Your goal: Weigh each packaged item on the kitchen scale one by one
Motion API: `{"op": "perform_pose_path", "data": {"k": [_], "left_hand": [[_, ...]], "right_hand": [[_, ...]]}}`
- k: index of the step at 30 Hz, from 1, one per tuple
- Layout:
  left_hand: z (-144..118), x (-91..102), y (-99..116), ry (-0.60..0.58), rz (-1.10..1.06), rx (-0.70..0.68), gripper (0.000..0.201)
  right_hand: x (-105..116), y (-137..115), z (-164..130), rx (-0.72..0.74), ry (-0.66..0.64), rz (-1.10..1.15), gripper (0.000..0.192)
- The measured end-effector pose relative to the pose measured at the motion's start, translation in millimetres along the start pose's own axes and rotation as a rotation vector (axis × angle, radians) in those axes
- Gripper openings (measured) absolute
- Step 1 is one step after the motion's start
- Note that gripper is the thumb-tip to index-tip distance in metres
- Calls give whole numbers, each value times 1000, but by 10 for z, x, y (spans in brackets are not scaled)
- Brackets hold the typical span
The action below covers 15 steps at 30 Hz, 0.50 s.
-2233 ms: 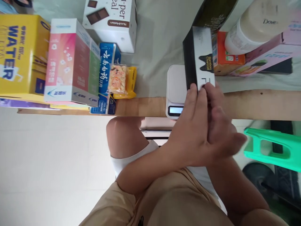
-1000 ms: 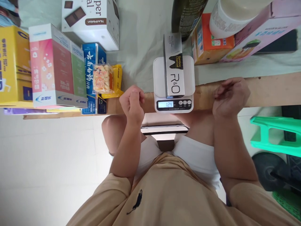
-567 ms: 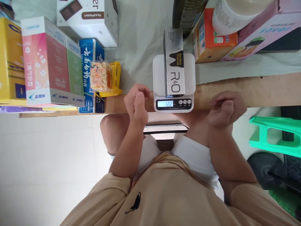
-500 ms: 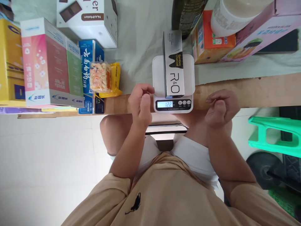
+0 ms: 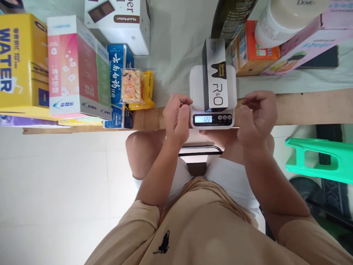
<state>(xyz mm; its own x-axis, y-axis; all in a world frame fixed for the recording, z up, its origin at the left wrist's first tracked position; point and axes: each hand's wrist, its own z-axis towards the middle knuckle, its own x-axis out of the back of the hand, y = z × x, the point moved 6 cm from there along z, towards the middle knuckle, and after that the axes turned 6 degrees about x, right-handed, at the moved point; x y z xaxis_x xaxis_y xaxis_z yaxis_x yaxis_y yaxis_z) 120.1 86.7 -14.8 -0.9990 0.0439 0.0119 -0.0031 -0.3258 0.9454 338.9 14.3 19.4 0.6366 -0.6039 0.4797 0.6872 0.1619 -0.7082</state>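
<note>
A black and silver toothpaste box (image 5: 217,73), printed "R&O" and "Bamboo Charcoal", lies lengthwise on a white digital kitchen scale (image 5: 195,88). The lit display (image 5: 203,119) appears to read 122. My left hand (image 5: 177,117) hovers at the scale's left edge, fingers loosely curled and a little apart from the thumb, holding nothing. To the right of the scale is my right hand (image 5: 257,116), also empty, its fingers bent with a gap to the thumb. Neither hand touches the box.
At left stand a yellow "WATER" box (image 5: 24,73), a pink and green carton (image 5: 79,73), a blue toothpaste box (image 5: 116,70) and wrapped snacks (image 5: 132,86). Behind are a white carton (image 5: 118,33) and dark bottle (image 5: 231,22). Right: orange box (image 5: 259,57), white Dove bottle (image 5: 273,29), green stool (image 5: 317,158).
The view has shifted, so the table things appear farther right. My right hand has loosened and moved nearer the scale. The box stays on the scale and the reading looks the same.
</note>
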Motion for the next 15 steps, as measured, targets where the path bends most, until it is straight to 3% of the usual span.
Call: {"op": "perform_pose_path", "data": {"k": [5,10,15], "left_hand": [[19,58,63,21,-47,-47,55],[27,113,-1,37,-87,37,69],[28,186,17,53,-188,60,74]], "right_hand": [[-322,-277,358,-123,-229,-223,27],[-652,-397,548,-203,-445,-455,51],[-713,-435,694,-228,-505,-561,57]]}}
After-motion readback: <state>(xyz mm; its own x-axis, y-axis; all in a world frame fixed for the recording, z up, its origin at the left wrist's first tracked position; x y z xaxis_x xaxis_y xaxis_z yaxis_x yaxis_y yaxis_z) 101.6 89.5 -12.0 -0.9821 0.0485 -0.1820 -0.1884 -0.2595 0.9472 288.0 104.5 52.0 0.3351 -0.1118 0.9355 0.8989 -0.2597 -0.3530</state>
